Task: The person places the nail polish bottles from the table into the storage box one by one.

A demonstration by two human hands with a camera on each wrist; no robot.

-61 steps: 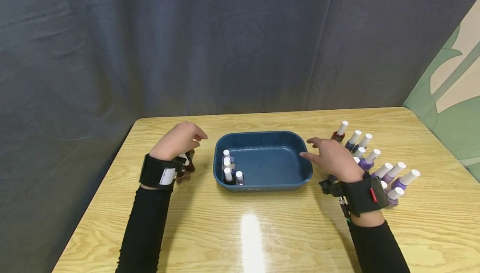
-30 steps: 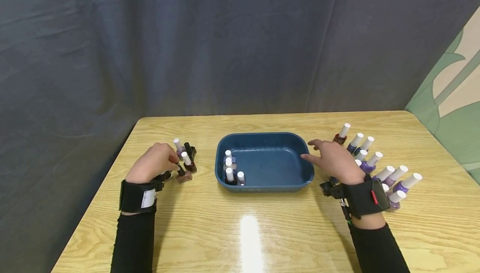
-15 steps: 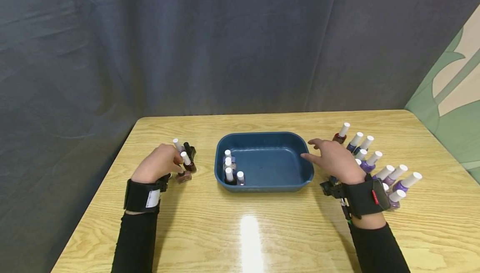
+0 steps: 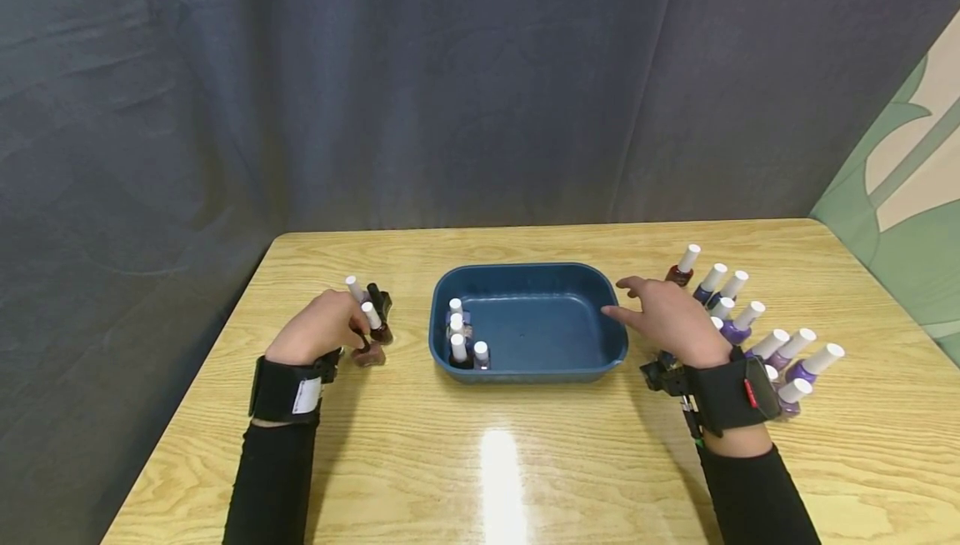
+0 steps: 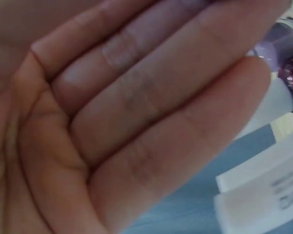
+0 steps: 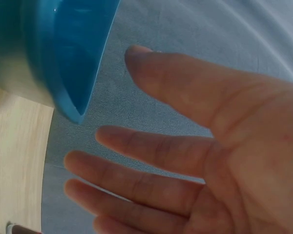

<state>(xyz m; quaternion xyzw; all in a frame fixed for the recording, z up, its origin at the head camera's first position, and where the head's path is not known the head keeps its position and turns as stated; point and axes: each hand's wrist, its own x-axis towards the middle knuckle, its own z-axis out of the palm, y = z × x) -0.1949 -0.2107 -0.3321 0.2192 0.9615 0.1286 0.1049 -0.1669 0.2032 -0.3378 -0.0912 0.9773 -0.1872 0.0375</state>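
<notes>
My left hand is at the left cluster, its fingertips pinching the dark cap of a brownish nail polish bottle that stands on the table. Close beside it are a dark red nail polish with a white cap, a lilac one partly hidden by the hand, and a black-capped one. In the left wrist view the fingers hide the bottle. Relaxed and holding nothing, my right hand hovers by the right rim of a blue tray; its fingers are spread in the right wrist view.
Several white-capped polish bottles stand at the tray's left end. Right of the tray, more bottles in red, blue and purple stand around and partly behind my right hand. A dark curtain hangs behind the wooden table.
My left hand came from beside the tray's left rim back to the left cluster, then shifted slightly right onto the brownish bottle. The right hand and the tray have stayed put.
</notes>
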